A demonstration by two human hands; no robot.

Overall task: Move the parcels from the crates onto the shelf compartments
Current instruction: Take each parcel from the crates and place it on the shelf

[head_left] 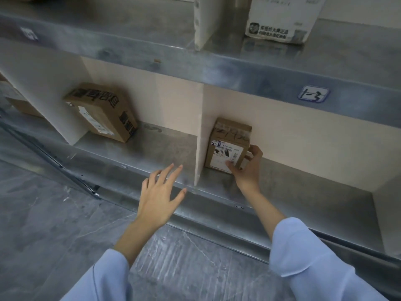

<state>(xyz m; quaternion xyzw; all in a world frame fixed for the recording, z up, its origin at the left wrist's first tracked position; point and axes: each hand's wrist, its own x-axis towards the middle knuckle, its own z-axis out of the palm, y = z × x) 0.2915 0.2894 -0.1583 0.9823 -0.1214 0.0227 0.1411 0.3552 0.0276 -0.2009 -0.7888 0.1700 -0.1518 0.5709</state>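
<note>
So the small parcel (227,146) is right of the frame's centre, standing upright on the lower level of the metal shelf (152,148), tucked in just beside the cream divider (199,135), on the divider's right side. I can't tell if it actually touches the divider. The right hand (247,166) has hold of it: the thumb lies across the printed label on the front and the fingers curl round the box's right edge. There's a little handwritten sticker on its upper left corner and scribbled marker on the taped top. The left hand (160,192) is lower centre, holding nothing, fingers spread and straight, hovering in front of the shelf's front lip just left of the divider. The two hands are apart, one on each side of the divider. In the next compartment over, centre left, there's a bigger parcel (102,111) lying tilted against the back wall, brown with black print. Another brown parcel (19,101) pokes in at the far left edge, mostly cut off. At the top right a white parcel (280,16) sits on the upper level. On that level's front edge, right side of the frame, is a blue-outlined tag (313,94) with handwriting. Pale blue sleeves (314,257) fill the bottom, over a grey marbled floor (43,224).
</note>
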